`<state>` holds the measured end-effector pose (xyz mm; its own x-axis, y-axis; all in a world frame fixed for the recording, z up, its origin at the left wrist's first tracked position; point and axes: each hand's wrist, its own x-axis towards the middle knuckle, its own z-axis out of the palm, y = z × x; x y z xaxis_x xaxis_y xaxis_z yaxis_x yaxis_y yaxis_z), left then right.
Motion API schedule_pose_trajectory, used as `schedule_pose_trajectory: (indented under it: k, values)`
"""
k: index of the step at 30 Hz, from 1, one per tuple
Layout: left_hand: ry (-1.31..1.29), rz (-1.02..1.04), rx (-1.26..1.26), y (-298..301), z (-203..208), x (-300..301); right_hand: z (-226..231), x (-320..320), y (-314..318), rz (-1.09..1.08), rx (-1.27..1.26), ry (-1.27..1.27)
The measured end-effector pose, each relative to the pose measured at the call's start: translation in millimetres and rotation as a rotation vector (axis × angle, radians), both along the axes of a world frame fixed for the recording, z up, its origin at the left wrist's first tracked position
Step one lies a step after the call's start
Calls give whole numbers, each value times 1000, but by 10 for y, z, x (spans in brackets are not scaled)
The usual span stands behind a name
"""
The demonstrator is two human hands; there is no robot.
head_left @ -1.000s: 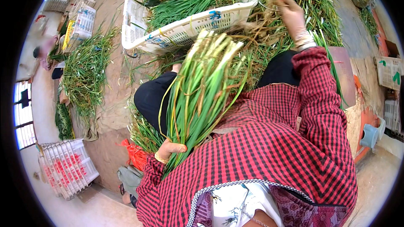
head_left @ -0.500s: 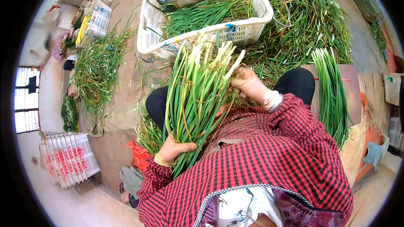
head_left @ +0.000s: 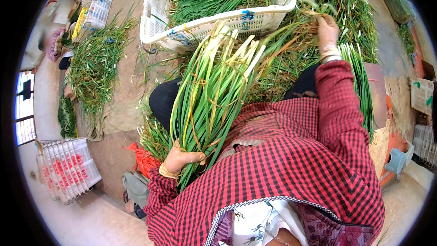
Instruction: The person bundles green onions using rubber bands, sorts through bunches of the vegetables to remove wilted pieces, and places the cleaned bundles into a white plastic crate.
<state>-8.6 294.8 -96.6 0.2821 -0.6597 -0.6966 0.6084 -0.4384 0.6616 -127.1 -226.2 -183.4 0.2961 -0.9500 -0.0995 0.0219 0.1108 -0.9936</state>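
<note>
My left hand (head_left: 182, 158) is wrapped round the leafy lower end of a thick bunch of garlic chives (head_left: 205, 95), thumb across the front. The bunch leans over my lap, its white stem ends pointing away from me, and yellowed leaves hang among the green. Up at the right my right hand (head_left: 327, 32) is closed on a wisp of withered leaves (head_left: 298, 28), partly smeared by motion, over the loose heap. A neat bundle of cleaned chives (head_left: 362, 82) lies beyond my right arm, partly hidden by the sleeve, on a brown board (head_left: 377, 91).
A white plastic crate (head_left: 218, 26) holding more chives stands ahead. A large heap of loose leaves (head_left: 348, 4) spreads at its right, another pile (head_left: 93, 66) at the left. Stacked white crates (head_left: 68, 168), a red plastic bag (head_left: 144, 158) and a blue-grey stool (head_left: 397, 159) stand around. Another person (head_left: 54, 43) is far left.
My right hand has moved from beside the bunch's stem ends up and to the right, drawing withered leaves away. The left hand keeps its hold on the bunch. The whole view has shifted slightly.
</note>
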Motion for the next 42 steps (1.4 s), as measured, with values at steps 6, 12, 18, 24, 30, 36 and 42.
schedule_pose_trajectory:
  k: [6,12,18,24,30,36,42]
  values:
    - [-51,41,-26,-73,-166,-43,542,120,1119,959,-154,523]
    - [-175,-59,-35,-294,-126,-17,110,407,1980,1028,122,130]
    - [-162,-73,118,-251,34,-18,-66,385,1085,450,-159,179]
    - [13,-132,27,-224,-92,-66,420,295,1389,960,-894,124]
    - [127,-249,106,-239,-118,37,459,374,2166,1482,-1092,98]
    - [94,-306,-41,-248,-236,23,215,386,2394,1481,-716,-70]
    - [156,-326,-142,-252,-323,58,301,427,2260,1038,-611,3]
